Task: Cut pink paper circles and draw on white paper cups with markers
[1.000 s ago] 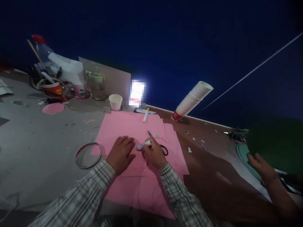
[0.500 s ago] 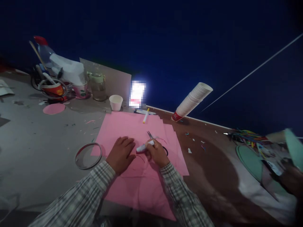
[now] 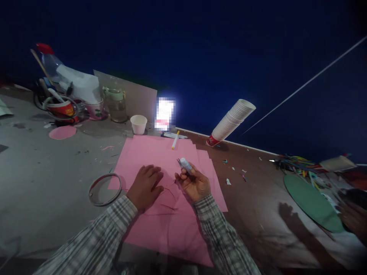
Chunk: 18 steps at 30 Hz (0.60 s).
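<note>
My left hand [image 3: 146, 187] lies flat on the pink paper sheets [image 3: 151, 152], fingers stretched out. My right hand [image 3: 195, 183] is closed around a short white and pale-blue tube, which looks like a glue stick [image 3: 186, 165]. It is raised over the paper with its white end pointing up and left. Scissors [image 3: 179, 162] lie behind it, only their blade tips showing. Thin curved strips or cut lines [image 3: 169, 207] show on the paper between my hands. A white pen with yellow ends [image 3: 176, 140] rests at the sheets' far edge.
Left of the paper lies a tape-like ring [image 3: 105, 190]. Behind stand a white paper cup [image 3: 138, 125], a glass jar [image 3: 116, 105] and a bright blurred screen [image 3: 164, 114]. A leaning stack of paper cups [image 3: 231, 121] is right. Far right, another person's hand [image 3: 354, 214] is near a green oval [image 3: 312, 202].
My right hand has turned over, lifting the tube from pointing down at the paper to pointing up. My left hand stays put. At right, the other person's raised green piece is no longer visible there.
</note>
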Each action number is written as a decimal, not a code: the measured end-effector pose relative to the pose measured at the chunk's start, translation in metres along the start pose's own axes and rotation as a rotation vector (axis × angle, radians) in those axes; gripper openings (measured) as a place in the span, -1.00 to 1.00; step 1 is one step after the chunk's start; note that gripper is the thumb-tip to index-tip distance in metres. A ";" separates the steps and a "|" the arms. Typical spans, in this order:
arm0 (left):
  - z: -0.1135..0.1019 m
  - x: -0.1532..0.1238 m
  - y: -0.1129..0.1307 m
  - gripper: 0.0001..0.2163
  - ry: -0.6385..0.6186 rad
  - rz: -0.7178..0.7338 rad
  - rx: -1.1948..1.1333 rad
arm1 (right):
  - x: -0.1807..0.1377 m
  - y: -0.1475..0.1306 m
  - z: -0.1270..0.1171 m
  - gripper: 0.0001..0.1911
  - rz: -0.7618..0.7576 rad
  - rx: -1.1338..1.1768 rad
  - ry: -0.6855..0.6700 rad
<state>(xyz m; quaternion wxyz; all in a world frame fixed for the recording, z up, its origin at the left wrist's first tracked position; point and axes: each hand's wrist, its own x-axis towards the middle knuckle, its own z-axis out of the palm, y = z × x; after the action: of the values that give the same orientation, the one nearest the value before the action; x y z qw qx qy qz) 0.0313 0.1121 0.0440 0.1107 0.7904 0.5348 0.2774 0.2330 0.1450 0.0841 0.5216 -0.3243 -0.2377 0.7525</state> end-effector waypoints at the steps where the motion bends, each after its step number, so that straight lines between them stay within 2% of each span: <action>1: -0.002 0.001 0.001 -0.71 0.037 -0.006 -0.039 | 0.000 0.001 0.001 -0.78 0.004 -0.005 -0.004; 5: -0.016 0.003 0.010 -0.76 0.186 -0.022 -0.290 | -0.004 0.004 0.006 -0.79 0.032 -0.018 -0.023; 9: -0.033 0.005 0.025 -0.73 0.144 -0.074 -0.541 | -0.012 0.009 0.014 -0.70 0.055 -0.071 -0.093; 12: -0.037 0.006 0.031 -0.72 0.122 -0.074 -0.646 | -0.016 0.014 0.019 -0.64 0.073 -0.104 -0.160; 15: -0.032 0.006 0.028 -0.74 0.154 -0.092 -0.566 | -0.016 0.013 0.020 -0.62 0.028 -0.102 -0.149; 18: -0.021 0.005 0.018 -0.74 0.209 -0.072 -0.318 | -0.012 0.005 0.016 -0.62 -0.079 -0.119 -0.071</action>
<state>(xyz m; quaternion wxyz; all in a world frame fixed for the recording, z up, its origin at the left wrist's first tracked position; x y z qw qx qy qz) 0.0349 0.1068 0.0716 0.1881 0.7102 0.5206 0.4349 0.2212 0.1316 0.0948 0.5218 -0.3183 -0.3129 0.7270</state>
